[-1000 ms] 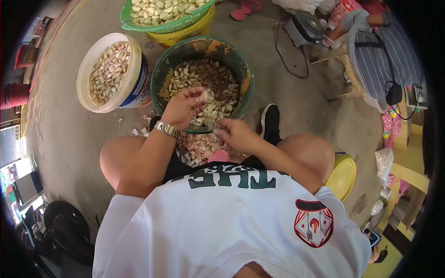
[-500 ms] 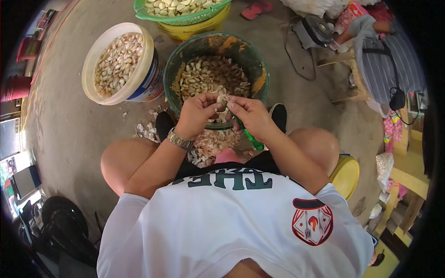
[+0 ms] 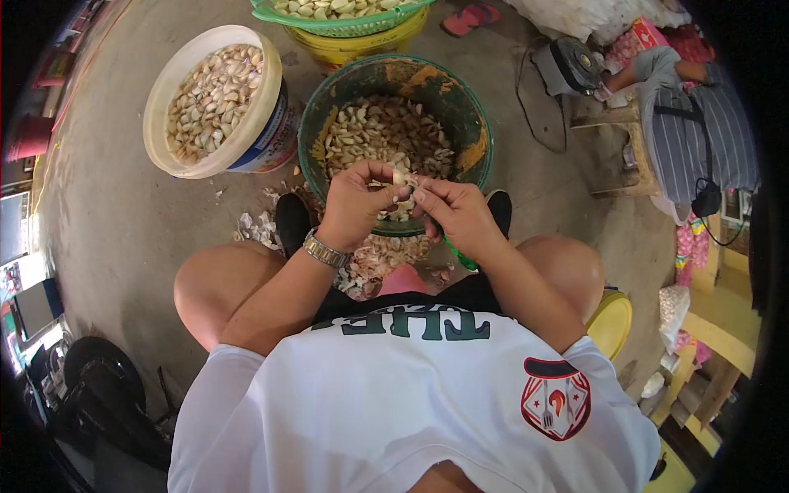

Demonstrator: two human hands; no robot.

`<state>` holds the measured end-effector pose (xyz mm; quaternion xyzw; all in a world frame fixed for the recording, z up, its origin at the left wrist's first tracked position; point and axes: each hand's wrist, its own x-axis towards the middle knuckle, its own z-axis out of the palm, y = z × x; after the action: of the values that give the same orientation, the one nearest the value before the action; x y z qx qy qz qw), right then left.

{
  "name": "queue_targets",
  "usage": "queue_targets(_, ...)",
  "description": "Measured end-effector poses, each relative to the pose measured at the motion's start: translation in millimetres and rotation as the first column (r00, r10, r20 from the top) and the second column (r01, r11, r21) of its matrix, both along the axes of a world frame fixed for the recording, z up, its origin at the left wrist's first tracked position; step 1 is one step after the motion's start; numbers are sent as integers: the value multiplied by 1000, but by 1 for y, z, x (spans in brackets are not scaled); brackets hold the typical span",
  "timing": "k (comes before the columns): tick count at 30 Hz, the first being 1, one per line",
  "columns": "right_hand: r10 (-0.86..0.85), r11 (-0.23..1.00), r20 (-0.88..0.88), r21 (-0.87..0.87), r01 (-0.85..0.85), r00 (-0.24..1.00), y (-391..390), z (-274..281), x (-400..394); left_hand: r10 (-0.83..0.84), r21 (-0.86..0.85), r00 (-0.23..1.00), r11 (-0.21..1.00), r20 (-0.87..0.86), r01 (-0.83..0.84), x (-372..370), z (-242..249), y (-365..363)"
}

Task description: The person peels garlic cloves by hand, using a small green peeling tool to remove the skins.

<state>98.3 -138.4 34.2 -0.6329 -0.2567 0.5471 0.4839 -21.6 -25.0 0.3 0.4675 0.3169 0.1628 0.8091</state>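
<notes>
Above a deep green tub (image 3: 478, 177), my left hand (image 3: 355, 204), with a metal watch at the wrist, pinches a garlic clove (image 3: 399, 177) between thumb and fingers. My right hand (image 3: 462, 215) meets it from the other side, its thumb and fingertips closed at the clove's skin. From under that palm sticks out the green handle of what looks like a small knife (image 3: 462, 258); its blade is mostly hidden. Many pale garlic cloves (image 3: 362, 135) lie in the tub below both hands.
Left of the tub, a tilted white bucket (image 3: 156, 135) holds unpeeled cloves. A green basket (image 3: 353, 27) of peeled cloves rests on a yellow tub (image 3: 362, 51). Garlic skins (image 3: 382, 261) litter the floor between my feet. Another person (image 3: 699, 123) sits at right near a wooden stool (image 3: 608, 131).
The view has shifted slightly, so the tubs appear a little to the right. Both hands stay together at the clove, with fingers slightly repositioned and a bit more of the clove showing.
</notes>
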Motion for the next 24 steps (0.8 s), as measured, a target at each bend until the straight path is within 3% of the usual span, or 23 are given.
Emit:
queue_targets(2,18,997,213,65,-32,977,-1,-7,-2,1,61,1000,998,-22,0,2,-1,-3)
queue_targets(4,9,995,312,87,-38,950,-1,-11,-2,1,169,999,986,-48,8,3,-6,-7)
queue_targets(5,-5,997,307,79,-20,952,-1,-12,-2,-7,145,999,989,-33,12,3,-6,-8)
queue_targets(7,-73,997,117,22,70,990,-3,-9,0,-26,95,1000,995,0,26,3,-4,-8)
queue_targets(8,-132,991,-66,-36,130,989,-2,-3,3,-39,42,999,998,32,37,4,-2,-6)
queue_targets(9,-196,979,-244,-103,176,950,-2,2,5,-48,-10,997,999,64,49,5,-1,-5)
queue_targets(12,-321,947,-458,-164,276,829,-2,8,8,-27,-163,994,986,108,44,6,3,-4)
queue_targets(15,-163,987,-175,-37,159,971,-4,6,5,-10,-181,993,983,121,32,5,0,-4)
queue_targets(18,-30,1000,-91,0,30,995,-6,7,5,-12,-105,995,994,103,23,6,-3,-4)
queue_targets(24,16,1000,80,-22,-14,997,-7,4,2,-5,8,996,1000,86,4,7,-3,-8)
